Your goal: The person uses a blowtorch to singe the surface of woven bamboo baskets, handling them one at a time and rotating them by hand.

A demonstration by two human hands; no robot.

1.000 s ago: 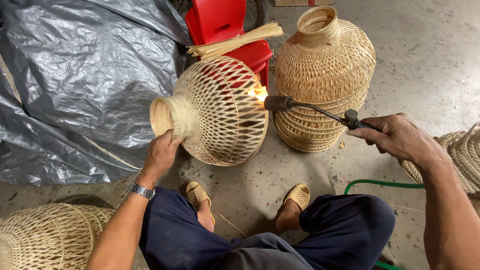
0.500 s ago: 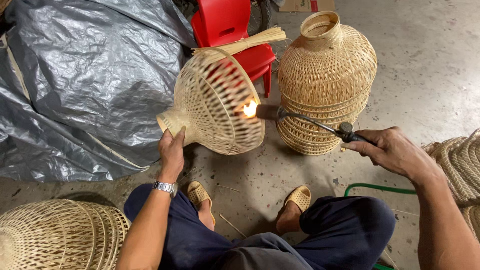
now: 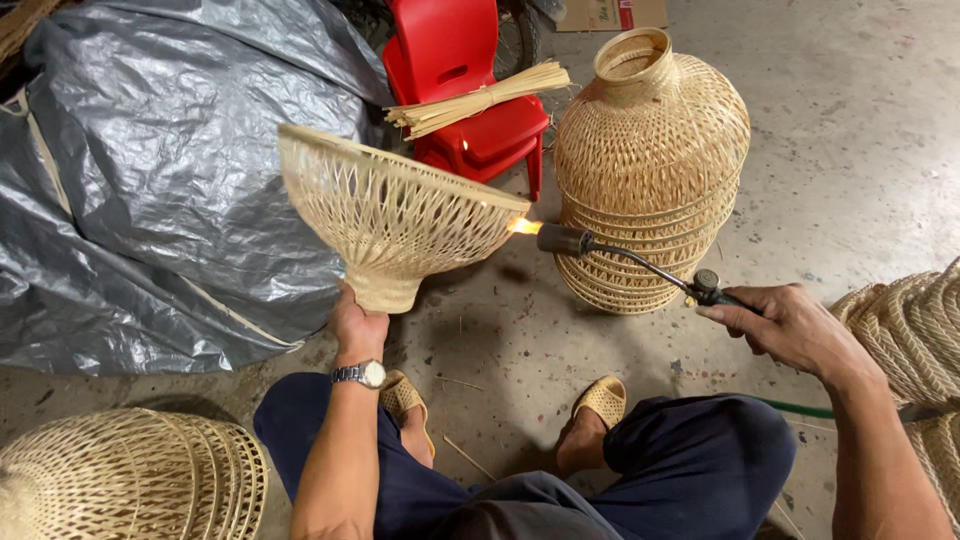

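Shade [image 3: 400,215] neck in L grip [image 3: 358,325]

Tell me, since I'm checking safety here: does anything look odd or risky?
Yes. The torch in the right hand burns at the rim of the woven shade held by the left hand. A grey plastic sheet lies just beside it.
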